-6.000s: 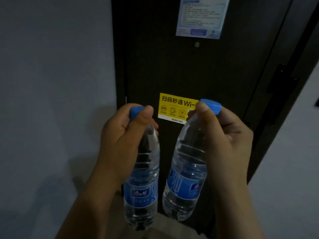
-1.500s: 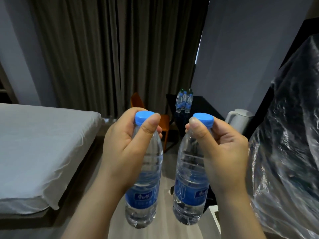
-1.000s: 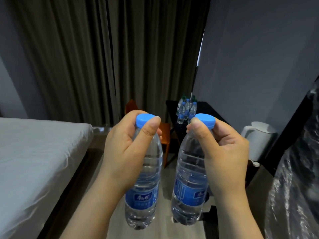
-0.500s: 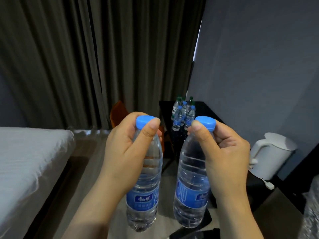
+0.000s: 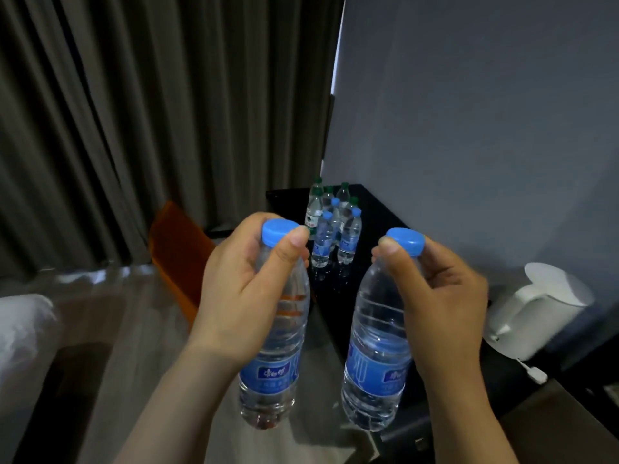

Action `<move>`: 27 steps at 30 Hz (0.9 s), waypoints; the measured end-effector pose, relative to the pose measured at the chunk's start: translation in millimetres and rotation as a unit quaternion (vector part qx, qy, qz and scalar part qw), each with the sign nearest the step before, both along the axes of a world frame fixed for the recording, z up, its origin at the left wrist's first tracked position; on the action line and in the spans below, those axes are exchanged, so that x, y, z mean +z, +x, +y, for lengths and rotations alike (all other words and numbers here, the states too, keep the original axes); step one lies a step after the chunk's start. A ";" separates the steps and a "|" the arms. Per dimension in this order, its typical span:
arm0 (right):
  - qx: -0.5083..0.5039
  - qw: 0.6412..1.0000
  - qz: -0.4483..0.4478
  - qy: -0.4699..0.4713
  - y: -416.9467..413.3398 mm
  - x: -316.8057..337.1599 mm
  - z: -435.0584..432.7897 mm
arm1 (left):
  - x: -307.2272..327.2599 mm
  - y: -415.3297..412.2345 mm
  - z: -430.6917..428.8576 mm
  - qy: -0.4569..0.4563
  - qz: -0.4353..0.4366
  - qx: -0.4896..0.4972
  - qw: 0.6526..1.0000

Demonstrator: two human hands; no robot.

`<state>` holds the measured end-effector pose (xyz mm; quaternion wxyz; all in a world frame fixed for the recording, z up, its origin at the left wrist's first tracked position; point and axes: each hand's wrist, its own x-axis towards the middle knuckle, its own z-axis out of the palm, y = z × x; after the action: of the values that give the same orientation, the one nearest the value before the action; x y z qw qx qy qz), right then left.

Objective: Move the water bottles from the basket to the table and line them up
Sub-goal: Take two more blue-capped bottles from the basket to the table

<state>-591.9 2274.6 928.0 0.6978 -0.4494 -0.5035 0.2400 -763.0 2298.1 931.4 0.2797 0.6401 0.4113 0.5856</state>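
Now nearer, table (image 5: 378, 209): larger and closer than half a second back, with the head turned further toward it.
On it, standing bottles (image 5: 331, 226): clustered upright at the far end, green caps behind, blue caps in front.
Off left, bed (image 5: 23, 323): slid out toward the frame edge since a moment ago.
Grip, left hand (image 5: 244, 296): wrapped round the shoulder of the left bottle (image 5: 271, 380), thumb pinching the side of its blue cap; held upright in the air over the floor (image 5: 134, 346).
Grip, right hand (image 5: 445, 296): thumb tip against the cap of the right bottle (image 5: 375, 373), fingers curled behind the neck; held slightly tilted above the table's near part.
Gap between hands: wider than a moment ago, with the cluster showing through it.
Meaning for the task: carry nearly over, by the look of it; setting down and lining up not yet done for this pair; basket out of view.
Near edge: running diagonally between the two held bottles; probably to be crossed by the left one before lowering.
Open room: bare dark top in front of the cluster, seemingly enough for two more.
Right side, kettle (image 5: 536, 309): white, close by the wall (image 5: 485, 128), cord trailing; worth keeping that elbow in.
Left side, chair (image 5: 174, 242): orange, just beside the table corner, curtain (image 5: 134, 128) behind.
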 end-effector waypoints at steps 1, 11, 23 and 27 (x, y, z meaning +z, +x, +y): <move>-0.005 1.000 0.001 -0.003 0.8 -2.3 10.7 | -3.6 0.4 13.5 -0.009 -0.006 -0.004 1.000; -0.049 0.999 0.007 -0.013 27.6 -29.3 140.3 | -30.5 30.2 147.2 -0.042 -0.021 -0.068 0.997; -0.078 0.997 0.010 -0.021 91.9 -51.5 255.8 | -53.3 94.7 283.6 -0.058 0.079 -0.101 0.990; -0.096 0.995 -0.003 -0.036 103.7 -64.9 281.0 | -66.4 110.9 317.6 -0.082 0.069 -0.162 0.981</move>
<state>-488.3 2555.6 863.1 0.6997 -0.5212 -0.4510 0.1881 -652.1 2615.8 865.0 0.3935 0.7122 0.3668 0.4509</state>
